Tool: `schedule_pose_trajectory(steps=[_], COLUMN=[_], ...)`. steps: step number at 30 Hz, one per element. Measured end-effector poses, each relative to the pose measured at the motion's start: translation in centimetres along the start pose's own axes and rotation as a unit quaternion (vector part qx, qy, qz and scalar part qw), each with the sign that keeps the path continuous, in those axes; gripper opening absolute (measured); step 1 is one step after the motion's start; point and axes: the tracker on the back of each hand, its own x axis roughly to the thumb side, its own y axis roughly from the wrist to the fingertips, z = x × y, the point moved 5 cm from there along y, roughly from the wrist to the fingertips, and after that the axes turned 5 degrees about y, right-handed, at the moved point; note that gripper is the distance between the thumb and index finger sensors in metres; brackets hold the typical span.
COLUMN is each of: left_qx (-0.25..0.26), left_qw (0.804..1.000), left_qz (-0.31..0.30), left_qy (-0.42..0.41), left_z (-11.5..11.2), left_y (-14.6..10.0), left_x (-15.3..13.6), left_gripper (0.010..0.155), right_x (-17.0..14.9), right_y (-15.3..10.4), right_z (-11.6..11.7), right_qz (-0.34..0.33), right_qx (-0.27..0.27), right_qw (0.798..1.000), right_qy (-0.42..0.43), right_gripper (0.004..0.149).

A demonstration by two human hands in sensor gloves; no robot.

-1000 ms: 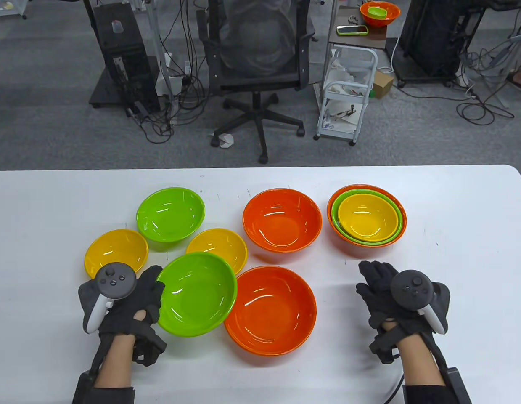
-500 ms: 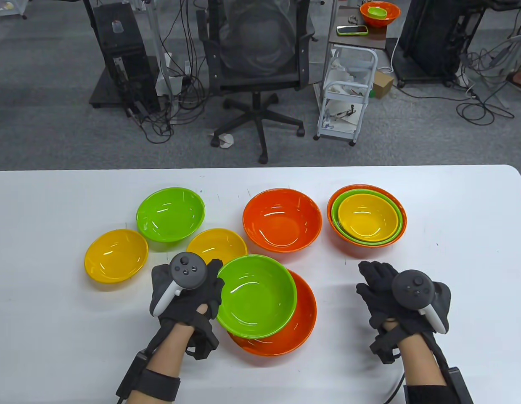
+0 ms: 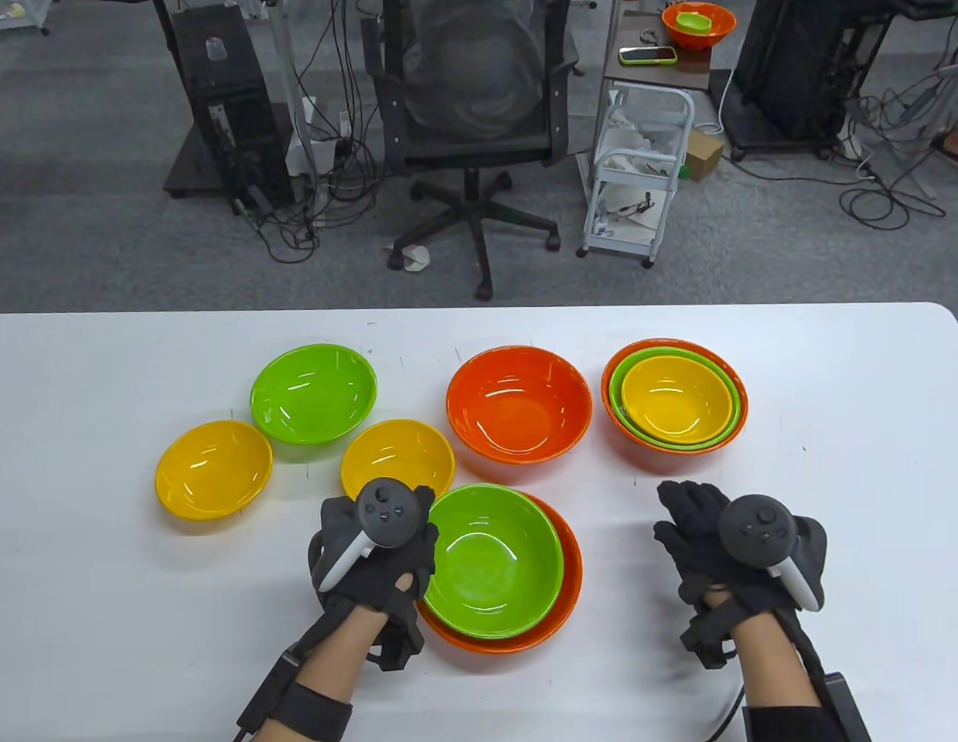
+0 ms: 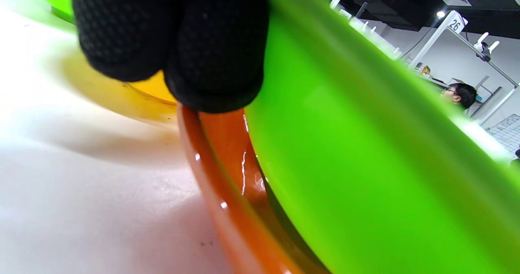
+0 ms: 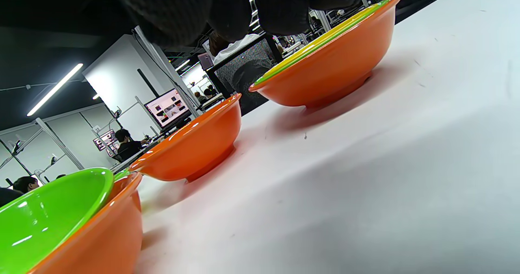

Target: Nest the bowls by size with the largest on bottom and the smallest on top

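I've got my left hand [image 3: 374, 553] gripping the green bowl [image 3: 494, 560] by its left rim, and the bowl sits tilted inside the big orange bowl [image 3: 567, 576] near the tabletop's front edge, about mid-width. In the left wrist view my fingertips [image 4: 211, 62] wrap the green rim just above the orange lip [image 4: 211, 176], so it isn't fully seated, I'd say. My right hand [image 3: 710, 541] lies flat on the tabletop to the right, fingers loose, holding nothing.

These bowls look like glossy hard plastic: light, stiff, and slick, judging by the sheen. I reckon the rim is the only sensible hold, thumb inside and fingers under the lip, because the smooth wall offers no purchase. Shiny on shiny, I'd expect the green one to slide and settle itself once let go, though it may rock.

A finished stack [image 3: 674, 402] stands toward the back right, with a spare orange bowl [image 3: 519, 403] just left of it. A second green bowl [image 3: 314, 394] and two yellow bowls [image 3: 214, 468] [image 3: 397, 456] wait on the left. The nearer yellow one is close to my left hand, an easy next pick by its rim.
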Motion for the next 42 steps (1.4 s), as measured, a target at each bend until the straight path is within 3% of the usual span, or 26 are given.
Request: schedule_pose_trajectory(steps=[16,27,35,42], left_qx=[0.052,0.041,0.028,0.069], left_qw=[0.994,0.983,0.985,0.982], left_qz=[0.003,0.013,0.023,0.034], left_qy=[0.100,0.179,0.172,0.171], left_z=[0.5,0.2,-0.1,1.8], left_y=[-0.5,-0.5,-0.3,-0.9], left_x=[0.5,0.6,-0.3,-1.3], left_gripper=[0.057,0.056,0.055,0.057], right_x=[-0.3,-0.5,-0.5,-0.4], right_y=[0.0,0.0,0.1,0.1], right_z=[0.0,0.2,0.2,0.3], right_qz=[0.011,0.018,0.019,0.016], right_qx=[0.007,0.015,0.017,0.019], right_qw=[1.000,1.000,1.000,1.000], right_qy=[0.000,-0.003,-0.005,-0.009], right_gripper=[0.060,0.060,0.060,0.060])
